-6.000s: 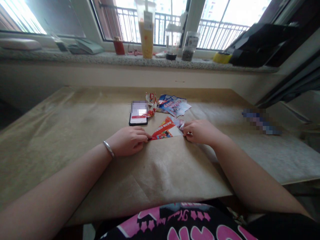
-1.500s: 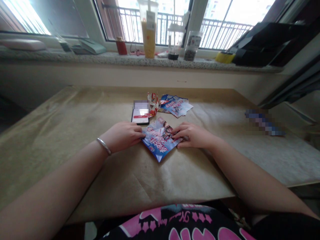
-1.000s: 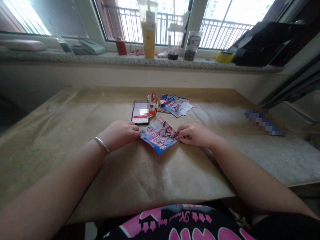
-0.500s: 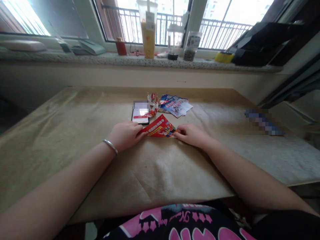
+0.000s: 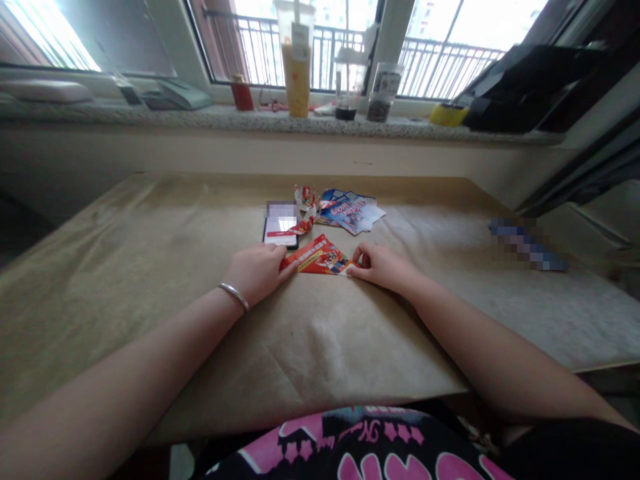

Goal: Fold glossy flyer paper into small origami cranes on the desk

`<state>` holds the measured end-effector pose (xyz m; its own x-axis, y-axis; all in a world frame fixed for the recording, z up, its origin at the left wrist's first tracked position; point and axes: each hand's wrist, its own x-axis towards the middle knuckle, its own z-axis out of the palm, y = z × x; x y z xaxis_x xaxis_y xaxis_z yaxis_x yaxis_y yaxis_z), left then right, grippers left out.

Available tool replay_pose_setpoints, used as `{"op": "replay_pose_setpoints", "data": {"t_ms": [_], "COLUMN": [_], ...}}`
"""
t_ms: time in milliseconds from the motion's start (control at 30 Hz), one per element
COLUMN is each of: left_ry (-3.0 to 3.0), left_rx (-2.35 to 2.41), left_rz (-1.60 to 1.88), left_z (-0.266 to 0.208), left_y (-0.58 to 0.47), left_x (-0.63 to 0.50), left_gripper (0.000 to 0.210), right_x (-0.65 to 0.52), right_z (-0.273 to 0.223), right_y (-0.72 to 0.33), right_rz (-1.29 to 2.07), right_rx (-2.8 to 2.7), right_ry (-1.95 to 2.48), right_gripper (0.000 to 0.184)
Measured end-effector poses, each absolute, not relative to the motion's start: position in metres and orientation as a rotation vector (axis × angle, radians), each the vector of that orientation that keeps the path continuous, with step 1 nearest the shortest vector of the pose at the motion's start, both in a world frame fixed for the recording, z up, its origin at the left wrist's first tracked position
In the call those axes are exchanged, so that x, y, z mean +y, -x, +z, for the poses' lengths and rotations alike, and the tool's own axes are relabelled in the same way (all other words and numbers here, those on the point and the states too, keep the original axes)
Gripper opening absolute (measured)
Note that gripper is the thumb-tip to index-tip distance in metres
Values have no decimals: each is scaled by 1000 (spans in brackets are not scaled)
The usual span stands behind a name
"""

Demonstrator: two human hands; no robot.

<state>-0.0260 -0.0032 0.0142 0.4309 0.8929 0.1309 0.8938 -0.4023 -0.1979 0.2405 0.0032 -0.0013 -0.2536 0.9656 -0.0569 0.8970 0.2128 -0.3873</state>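
Observation:
A red printed sheet of paper (image 5: 323, 259), folded into a triangle, lies on the table with its peak pointing away from me. My left hand (image 5: 257, 270) has its fingers closed on the left corner. At the right corner, my right hand (image 5: 383, 267) pinches the paper between thumb and curled forefinger. Just beyond my left hand lies a phone (image 5: 280, 223) with its screen lit. Red and white folded paper pieces (image 5: 306, 208) stand beside the phone, one partly over its edge.
Several blue printed leaflets (image 5: 355, 212) lie in a fanned pile behind the red sheet. A blurred blue item (image 5: 527, 245) rests at the table's right side. On the windowsill (image 5: 200, 122) stand a tall cup of orange drink (image 5: 299, 80), other cups and a red container (image 5: 242, 93).
The folded red sheet now lies flatter, its peak slightly lower and nearer me. My left wrist has shifted a little to the right; my right hand has barely moved.

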Motion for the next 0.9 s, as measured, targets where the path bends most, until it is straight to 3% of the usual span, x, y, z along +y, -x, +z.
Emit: {"op": "replay_pose_setpoints", "data": {"t_ms": [400,900], "left_ry": [2535,2660], "left_rx": [-1613,-1723], "left_rz": [5,24], "left_z": [14,17], "left_y": [35,43], "left_x": [1,6], "left_gripper": [32,25], "right_x": [9,14], "right_z": [-4,-5], "right_y": [-257,-269], "right_rz": [741,886], "right_rx": [-2293,-2299], "right_ry": [1638,1588], "right_gripper": [22,28]}}
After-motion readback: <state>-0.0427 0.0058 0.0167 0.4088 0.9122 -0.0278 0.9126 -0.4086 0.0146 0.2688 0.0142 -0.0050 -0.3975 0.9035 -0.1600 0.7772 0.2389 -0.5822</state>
